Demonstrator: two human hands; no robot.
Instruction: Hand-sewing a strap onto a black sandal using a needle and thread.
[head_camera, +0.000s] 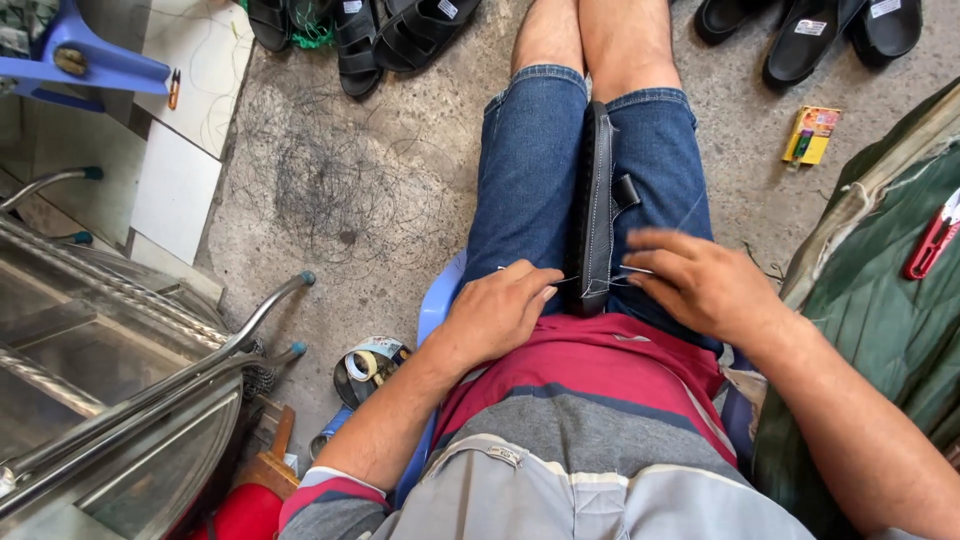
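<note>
A black sandal (598, 200) stands on edge, clamped between my knees in blue denim shorts. My left hand (500, 310) rests on my left thigh and pinches a thin needle (520, 268) whose thread runs into the sandal's near end. My right hand (700, 280) sits on my right thigh, fingers pinching a second needle (636, 270) at the sandal's other side. Pale thread crosses the sole edge between both hands.
Several black sandals (400, 40) lie on the concrete floor ahead. A yellow packet (812, 134) lies at right, red snips (932, 240) on green cloth. Tape rolls (368, 364) sit by my blue stool; metal tubes (150, 390) and a loose thread tangle at left.
</note>
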